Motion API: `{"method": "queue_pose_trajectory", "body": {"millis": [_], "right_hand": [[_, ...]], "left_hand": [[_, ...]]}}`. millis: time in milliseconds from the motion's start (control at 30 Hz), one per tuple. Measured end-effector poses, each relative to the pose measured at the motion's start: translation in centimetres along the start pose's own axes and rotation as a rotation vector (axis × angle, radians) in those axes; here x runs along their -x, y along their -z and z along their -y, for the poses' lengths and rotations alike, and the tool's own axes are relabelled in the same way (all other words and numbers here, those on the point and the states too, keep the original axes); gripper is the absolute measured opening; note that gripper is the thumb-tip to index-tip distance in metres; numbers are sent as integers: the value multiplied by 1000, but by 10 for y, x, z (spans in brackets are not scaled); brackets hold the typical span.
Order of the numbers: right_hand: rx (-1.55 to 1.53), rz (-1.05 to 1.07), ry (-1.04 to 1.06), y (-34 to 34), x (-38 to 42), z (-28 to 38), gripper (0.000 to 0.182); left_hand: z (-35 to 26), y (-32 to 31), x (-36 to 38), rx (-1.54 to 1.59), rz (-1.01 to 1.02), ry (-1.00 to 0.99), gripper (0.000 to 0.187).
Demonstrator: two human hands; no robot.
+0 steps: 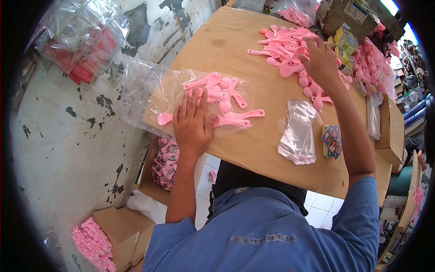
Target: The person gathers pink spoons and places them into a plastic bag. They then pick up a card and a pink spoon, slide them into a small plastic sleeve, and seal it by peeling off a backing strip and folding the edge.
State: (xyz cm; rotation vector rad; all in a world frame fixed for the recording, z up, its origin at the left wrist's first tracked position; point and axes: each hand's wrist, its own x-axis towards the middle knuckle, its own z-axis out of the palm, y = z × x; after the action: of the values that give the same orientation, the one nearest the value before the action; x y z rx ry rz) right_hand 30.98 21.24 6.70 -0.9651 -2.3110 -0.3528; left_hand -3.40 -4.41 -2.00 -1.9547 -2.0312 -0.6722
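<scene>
My left hand (193, 127) lies flat with fingers stretched out over a clear plastic bag (140, 90) and the pink plastic spoons (233, 119) scattered on it. Its fingertips rest right at several of these spoons. Farther back on the brown-covered table (235, 41), my right hand (321, 63) is over a large pile of pink spoons (283, 47). Its fingers are apart and bent down toward the pile, and nothing shows between them. The palm side is hidden.
Small clear plastic sleeves (298, 131) lie stacked near the front edge, beside a pack of printed cards (332, 141). Yellow boxes (345, 41) and a bulging bag of pink spoons (374, 63) stand at the right. A peeling wall (86, 131) borders the left; cardboard boxes (120, 231) sit below.
</scene>
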Motion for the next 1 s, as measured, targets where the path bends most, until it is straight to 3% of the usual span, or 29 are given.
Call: {"method": "queue_pose_trajectory", "body": {"millis": [67,133,200,267,367,567,667,1000], "right_hand": [[-36,-169,22,4,-4,47,25],[-638,256,-123,-1,5,86,22],[-669,567,-42,-1,13,124,23],[-688,451,201,-9,22,153,28],[-390,288,380,-35,23,168,32],[-274,226,228,-47,11,181,26],[-238,216,308,-54,12,183,26],[-397,520,120,-30,10,159,18]], "left_hand": [[-1,-1,0,-9,3,7,61],[0,-1,0,-12,1,2,60],[-1,-2,-1,-19,6,-2,60],[0,-3,0,-37,18,1,61],[0,-2,-1,-18,-2,0,57],[0,-2,0,2,-13,5,56],[-1,0,-1,7,-15,2,56],[3,-4,0,32,-37,-1,57]]}}
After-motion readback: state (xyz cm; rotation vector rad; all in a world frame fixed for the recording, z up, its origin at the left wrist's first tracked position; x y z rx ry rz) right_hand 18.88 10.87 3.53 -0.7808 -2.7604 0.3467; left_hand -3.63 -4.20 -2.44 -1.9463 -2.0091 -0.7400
